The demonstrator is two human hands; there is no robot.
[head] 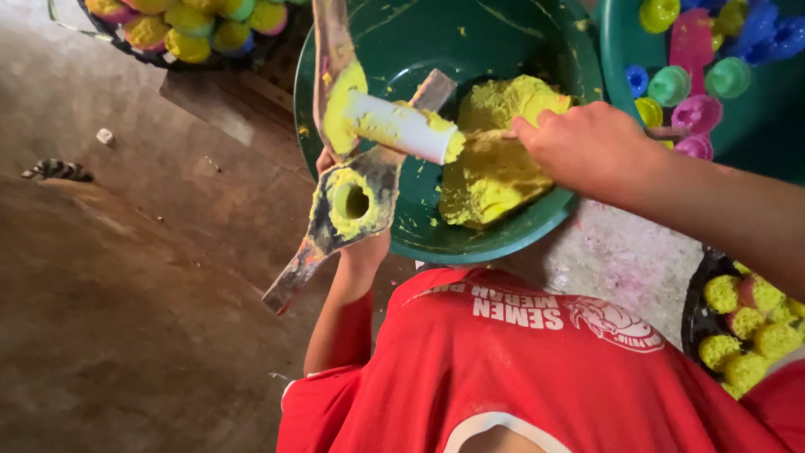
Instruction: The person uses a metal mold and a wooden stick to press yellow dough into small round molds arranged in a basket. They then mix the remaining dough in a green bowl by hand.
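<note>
Over the green basin (511, 243), left hand (356, 252) grips the paste-caked mould (352, 201); right hand (587, 147) closed on yellow paste (495, 168), keeping crumbs inside.

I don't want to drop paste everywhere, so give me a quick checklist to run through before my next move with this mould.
1. Left hand gripping the wooden mould: ok.
2. Mould held over the green bowl: ok.
3. Mould hole clean: not ok, it is ringed with yellow paste.
4. White cylinder clean: not ok, paste is smeared on both ends.
5. Right hand on the yellow paste lump: ok.
6. Right fingers closed on anything: cannot tell.
</note>
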